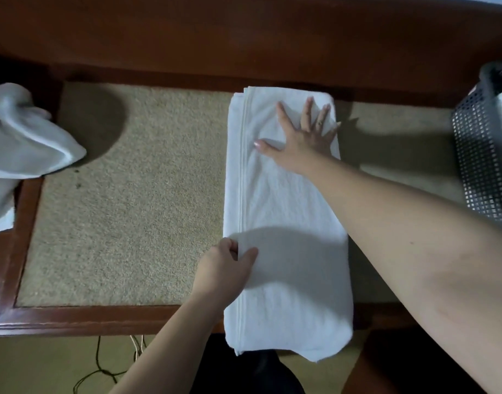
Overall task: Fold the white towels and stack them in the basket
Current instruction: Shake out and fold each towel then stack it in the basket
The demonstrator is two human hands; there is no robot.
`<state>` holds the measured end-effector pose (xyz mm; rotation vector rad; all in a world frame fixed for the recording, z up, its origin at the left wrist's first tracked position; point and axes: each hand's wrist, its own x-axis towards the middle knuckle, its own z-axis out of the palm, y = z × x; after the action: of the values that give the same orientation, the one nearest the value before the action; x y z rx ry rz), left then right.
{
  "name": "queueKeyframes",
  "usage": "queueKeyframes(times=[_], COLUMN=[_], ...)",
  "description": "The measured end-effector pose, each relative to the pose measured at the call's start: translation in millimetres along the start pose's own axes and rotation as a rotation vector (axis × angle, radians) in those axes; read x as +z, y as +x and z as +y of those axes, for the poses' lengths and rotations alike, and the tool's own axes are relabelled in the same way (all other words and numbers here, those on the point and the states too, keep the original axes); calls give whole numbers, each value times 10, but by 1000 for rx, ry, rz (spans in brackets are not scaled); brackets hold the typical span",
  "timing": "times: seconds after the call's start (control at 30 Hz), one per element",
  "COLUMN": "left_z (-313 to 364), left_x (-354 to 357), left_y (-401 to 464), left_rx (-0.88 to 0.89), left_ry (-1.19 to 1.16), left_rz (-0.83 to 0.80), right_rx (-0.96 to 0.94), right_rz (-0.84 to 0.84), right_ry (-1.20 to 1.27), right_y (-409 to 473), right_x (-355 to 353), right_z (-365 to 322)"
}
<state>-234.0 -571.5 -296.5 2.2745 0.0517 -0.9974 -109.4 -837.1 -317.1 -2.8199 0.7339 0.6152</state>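
A loose white towel (22,137) lay bunched at the table's (31,317) left edge. The left hand (227,268) pinched the near left edge of the folded towel (286,223), which ran down the table's middle, while the right hand (303,135) pressed flat, fingers spread, on its far end. The gray basket (482,155) stood at the right.

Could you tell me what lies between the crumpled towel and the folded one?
In the head view, only bare beige carpet inlay separates the crumpled white towel from the folded white towel.
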Motion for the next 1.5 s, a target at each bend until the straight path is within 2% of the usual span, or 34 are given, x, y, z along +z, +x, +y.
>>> queueKeyframes(times=[0.3, 0.37, 0.47, 0.57, 0.7, 0.87, 0.97, 1.07, 1.17, 1.27, 1.33, 1.4, 1.43, 1.5], left_z=[-8, 4, -36, -129, -229, -346, -413, -564, -724, -840, -896, -959, -958, -987], left_x=[1, 2, 44, 135, 235, 326, 345, 382, 457, 520, 538, 572, 577, 609], left_y=[35, -13, -125, -210, -310, -509, -710, -927, -1106, -1159, -1151, -1117, -1114, -1077], left_rx=[-6, 11, 43, 77, 80, 19, 57, 36, -56, -203, -292, -307, -303, -292], left_ry=[22, 20, 43, 127, 208, 143, 111, 58, -11, 0, 80, 96, 60, -86], left_rz=[-10, 27, 75, 117, 186, 196, 212, 216, 202, 105, -28, -91, -100, -123], right_rx=[-102, -94, 24, 32, 33, -68, -127, -174, -197, -202, -109, 178, 341, 615], right_rz=[-114, -17, 123, 49, 32, -61, -61, -12, 7, 119, 290, 410, 403, 224], right_ry=[45, 74, 92, 42, 49, 64, 75, 102, 129, 317, 486, 624, 697, 923], right_y=[118, -5, -310, -431, -299, -398, -796, -1613, -2480, -3159, -3545, -3865, -3969, -4031], right_x=[-283, -287, -11, 238, 220, 172, 329, 739, 1184, 1478, 1647, 1752, 1773, 1781], right_z=[-193, -121, 86, 236, 182, 350, 466, 614, 794, 912, 922, 899, 905, 952])
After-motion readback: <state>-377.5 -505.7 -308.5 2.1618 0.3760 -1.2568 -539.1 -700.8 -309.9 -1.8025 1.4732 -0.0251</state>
